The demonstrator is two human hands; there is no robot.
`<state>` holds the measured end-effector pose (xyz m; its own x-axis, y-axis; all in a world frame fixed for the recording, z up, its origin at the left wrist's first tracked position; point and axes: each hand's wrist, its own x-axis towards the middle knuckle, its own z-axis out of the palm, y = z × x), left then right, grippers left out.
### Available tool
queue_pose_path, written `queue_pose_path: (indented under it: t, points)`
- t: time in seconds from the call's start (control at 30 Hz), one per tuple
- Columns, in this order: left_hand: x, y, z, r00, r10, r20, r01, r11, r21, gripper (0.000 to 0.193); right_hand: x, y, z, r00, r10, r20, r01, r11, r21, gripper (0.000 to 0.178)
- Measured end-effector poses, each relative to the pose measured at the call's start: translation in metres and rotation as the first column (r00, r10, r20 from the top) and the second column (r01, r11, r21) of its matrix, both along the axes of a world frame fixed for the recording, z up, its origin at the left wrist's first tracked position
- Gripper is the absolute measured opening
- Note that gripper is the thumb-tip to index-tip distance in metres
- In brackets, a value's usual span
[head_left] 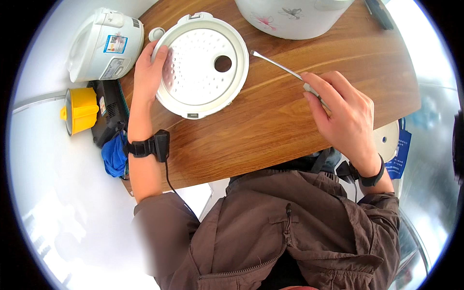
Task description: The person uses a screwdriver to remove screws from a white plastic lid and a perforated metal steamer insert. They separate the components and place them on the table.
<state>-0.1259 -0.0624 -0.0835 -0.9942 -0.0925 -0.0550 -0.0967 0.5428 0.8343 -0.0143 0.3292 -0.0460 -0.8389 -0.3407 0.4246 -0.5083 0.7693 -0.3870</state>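
Holding a round white inner lid plate point(200, 65) flat on the wooden table point(270, 125): left hand point(150, 72) grips its left rim, fingers curled over the edge onto the dimpled face, thumb hidden under or behind the rim. Plate has one round hole point(223, 63) right of centre and small tabs at its top and bottom edges.

Right hand point(345, 113) pinches the handle end of a thin metal tool point(278, 66) between thumb and fingertips; the shaft runs up-left, tip just beside the plate's right rim, apart from it as far as I can tell.

Edges: plate's top sits near the far table edge, next to a small white cap point(156, 34). A white floral cooker body point(295, 17) sits at the far edge, close above the tool. Bare wood between plate and near edge, and across the right part of the table.

Off the table, left: white rice cooker point(104, 46), yellow cup point(79, 110), black device point(110, 113), blue cloth point(114, 155).
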Motion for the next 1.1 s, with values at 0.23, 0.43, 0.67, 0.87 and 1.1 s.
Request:
queue_pose_path:
  t: [0.23, 0.43, 0.67, 0.87, 1.1]
  points:
    - [0.022, 0.013, 0.012, 1.000, 0.029, 0.003, -0.030, 0.996, 0.090, 0.042, 0.004, 0.005, -0.001, 0.998, 0.020, 0.056, -0.022, 0.999, 0.032, 0.024]
    - [0.034, 0.021, 0.021, 1.000, 0.014, 0.015, -0.016, 0.987, 0.163, 0.041, 0.004, 0.005, -0.003, 0.997, 0.027, 0.079, -0.032, 0.997, 0.064, 0.025]
    - [0.039, 0.021, 0.020, 0.997, 0.034, 0.063, -0.050, 0.961, 0.273, 0.044, 0.003, 0.002, -0.004, 0.997, 0.026, 0.077, -0.034, 0.995, 0.096, 0.025]
    - [0.044, 0.022, 0.011, 0.989, 0.125, 0.079, -0.147, 0.874, 0.463, 0.048, 0.003, 0.001, -0.002, 0.998, 0.013, 0.061, -0.020, 0.992, 0.121, 0.025]
    - [0.051, 0.025, 0.005, 0.994, 0.078, 0.082, -0.113, 0.739, 0.664, 0.052, 0.003, -0.001, 0.001, 0.998, 0.008, 0.061, -0.016, 0.990, 0.140, 0.026]
